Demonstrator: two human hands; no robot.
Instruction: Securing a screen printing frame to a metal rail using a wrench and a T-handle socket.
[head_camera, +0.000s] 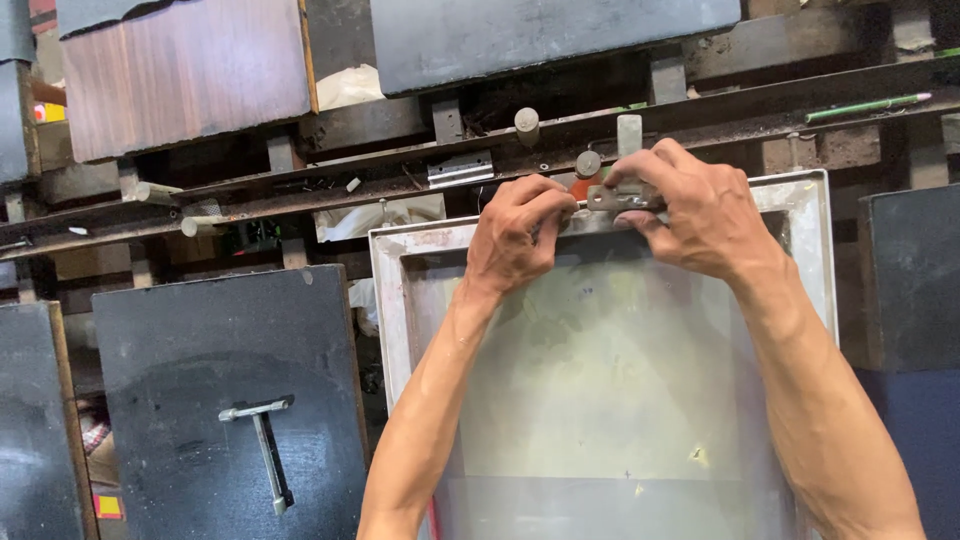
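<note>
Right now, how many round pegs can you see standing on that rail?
4. One pale peg above the left hand, one grey-topped peg beside the right hand, and two lying sideways far left. Hands may hide more.

Lying on dark board (200, 340): T-shaped metal tool (265, 440). Resting along rusty rail (300, 180): hinge (461, 168), green pencil (868, 104).

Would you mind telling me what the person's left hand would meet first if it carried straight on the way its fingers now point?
The left hand points up and right toward the small metal clamp plate on the screen frame. It would likely meet that plate, then the right hand holding it; depth is unclear.
</note>
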